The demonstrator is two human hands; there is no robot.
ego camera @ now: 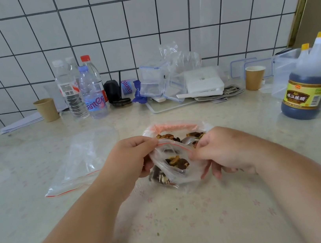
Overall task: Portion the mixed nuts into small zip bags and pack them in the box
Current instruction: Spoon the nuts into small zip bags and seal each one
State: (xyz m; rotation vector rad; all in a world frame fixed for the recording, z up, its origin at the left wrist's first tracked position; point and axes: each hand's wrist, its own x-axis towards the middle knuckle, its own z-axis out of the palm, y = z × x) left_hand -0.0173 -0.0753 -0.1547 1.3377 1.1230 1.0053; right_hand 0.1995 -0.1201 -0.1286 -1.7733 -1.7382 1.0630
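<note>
Two hands pinch one small zip bag (179,165) by its red-striped mouth: left hand (133,156) at one end, right hand (219,153) at the other, likely sealing its nuts above the big bag (174,128) just behind.

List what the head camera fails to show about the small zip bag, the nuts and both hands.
- Small zip bag: whether its seal is closed; crumpled plastic hides it.
- Nuts: count and kinds; too small.
- Left hand and right hand: fingertips hidden behind bag.
- Large bag: bottom hidden by small bag.
</note>
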